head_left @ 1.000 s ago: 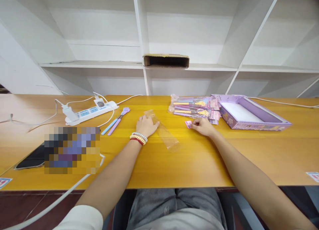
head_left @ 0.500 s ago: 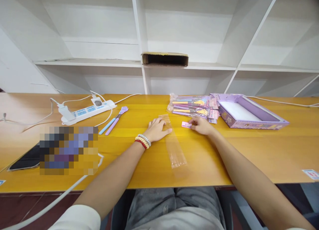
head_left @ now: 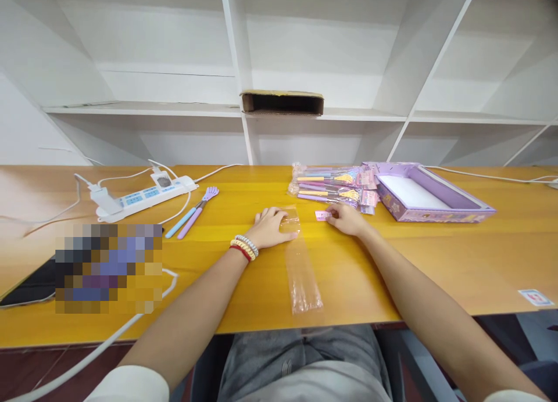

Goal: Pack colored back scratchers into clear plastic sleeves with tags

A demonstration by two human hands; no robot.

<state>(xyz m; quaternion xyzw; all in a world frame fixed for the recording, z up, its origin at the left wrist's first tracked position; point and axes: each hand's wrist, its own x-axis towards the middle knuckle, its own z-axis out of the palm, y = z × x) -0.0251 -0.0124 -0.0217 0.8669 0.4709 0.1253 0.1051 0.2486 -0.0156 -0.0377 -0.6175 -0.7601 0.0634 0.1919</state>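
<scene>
Left hand (head_left: 271,228), thumb and fingers apart, rests on a clear plastic bag (head_left: 304,283) flat on the counter (head_left: 360,291) — right hand (head_left: 340,218), near the bag, pinches a small pink card (head_left: 321,215).

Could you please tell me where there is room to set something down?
Bare table lies between the plastic bag and right forearm, and in front of the purple box. A narrower patch separates the two tools from the left hand. It is crowded around the wrapped packets, power strip and phone.
</scene>
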